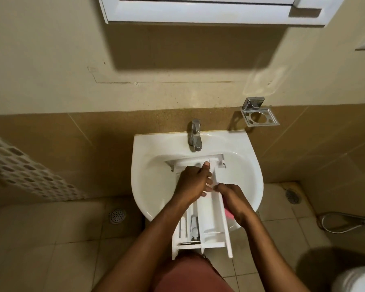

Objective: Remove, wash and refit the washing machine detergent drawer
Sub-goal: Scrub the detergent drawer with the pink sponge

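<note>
The white detergent drawer lies lengthwise across the white sink, its far end under the chrome tap and its near end sticking out over the sink's front rim. My left hand rests on the drawer's middle, fingers spread over it and thumb pointing to the tap. My right hand is at the drawer's right wall, closed around a pink object that shows under the palm. No water is seen running.
A metal soap holder hangs on the tiled wall right of the tap. Floor drains lie on both sides of the sink. A perforated basket is at left, a hose at right, a cabinet overhead.
</note>
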